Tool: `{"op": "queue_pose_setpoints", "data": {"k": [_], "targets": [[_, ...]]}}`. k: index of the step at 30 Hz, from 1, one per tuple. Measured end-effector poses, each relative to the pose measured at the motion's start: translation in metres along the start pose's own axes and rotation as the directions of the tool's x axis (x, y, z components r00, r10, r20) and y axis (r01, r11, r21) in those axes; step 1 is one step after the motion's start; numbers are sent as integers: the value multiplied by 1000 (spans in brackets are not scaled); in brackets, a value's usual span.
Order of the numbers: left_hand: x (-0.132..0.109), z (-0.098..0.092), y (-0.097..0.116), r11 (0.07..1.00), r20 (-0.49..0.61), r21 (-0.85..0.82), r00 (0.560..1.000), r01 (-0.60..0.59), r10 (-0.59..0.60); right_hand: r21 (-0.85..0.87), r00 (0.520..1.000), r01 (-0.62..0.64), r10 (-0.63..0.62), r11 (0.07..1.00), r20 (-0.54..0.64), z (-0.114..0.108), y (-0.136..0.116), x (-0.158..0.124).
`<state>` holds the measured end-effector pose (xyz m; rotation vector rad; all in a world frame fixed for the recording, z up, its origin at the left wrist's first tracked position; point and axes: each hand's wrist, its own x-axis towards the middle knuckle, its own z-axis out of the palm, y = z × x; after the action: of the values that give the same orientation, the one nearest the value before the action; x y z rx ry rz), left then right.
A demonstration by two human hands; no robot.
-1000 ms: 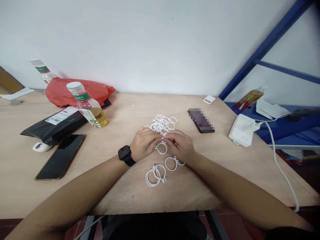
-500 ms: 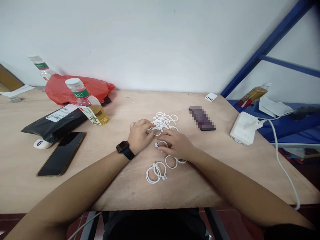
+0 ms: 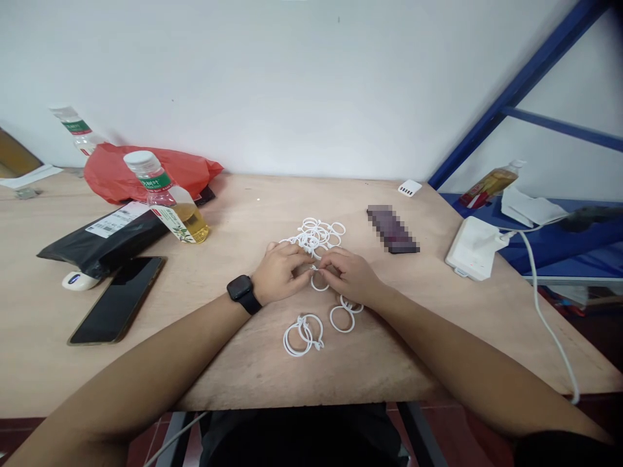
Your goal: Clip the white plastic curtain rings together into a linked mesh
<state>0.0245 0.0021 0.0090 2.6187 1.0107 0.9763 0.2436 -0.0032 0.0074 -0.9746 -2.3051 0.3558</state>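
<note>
Both hands meet at the middle of the wooden table (image 3: 243, 363). My left hand (image 3: 282, 273), with a black watch on its wrist, and my right hand (image 3: 351, 275) pinch a white plastic ring (image 3: 318, 281) between their fingertips. Just beyond the hands lies a heap of white rings (image 3: 317, 235). Nearer to me lie a cluster of linked rings (image 3: 304, 335) and two more rings (image 3: 344, 315) by my right wrist.
At the left are a black phone (image 3: 117, 299), a black parcel (image 3: 102, 241), a bottle of yellow liquid (image 3: 168, 206) and a red bag (image 3: 146, 172). A second phone (image 3: 392, 229) lies right of the heap. A white charger box (image 3: 473, 248) with a cable sits near the right edge.
My left hand came back from the heap and my right hand lifted off the table; both now pinch one ring together. The rings by my right wrist shifted slightly.
</note>
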Motion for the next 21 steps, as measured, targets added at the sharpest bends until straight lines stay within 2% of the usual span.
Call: {"op": "queue_pose_setpoints", "data": {"k": [8, 12, 21], "targets": [[1, 0, 0, 997, -130, -6, 989, -72, 71, 63, 978, 126, -113, 990, -176, -4, -6, 2], [0, -1, -1, 993, -158, 0, 980, -120, 119, 66, 965, 199, -184, 978, -189, -3, -6, 3], [2, -2, 1, 982, -169, -13, 968, -189, 184, 92, 963, 192, -170, 977, -208, -1, -13, 3]]}}
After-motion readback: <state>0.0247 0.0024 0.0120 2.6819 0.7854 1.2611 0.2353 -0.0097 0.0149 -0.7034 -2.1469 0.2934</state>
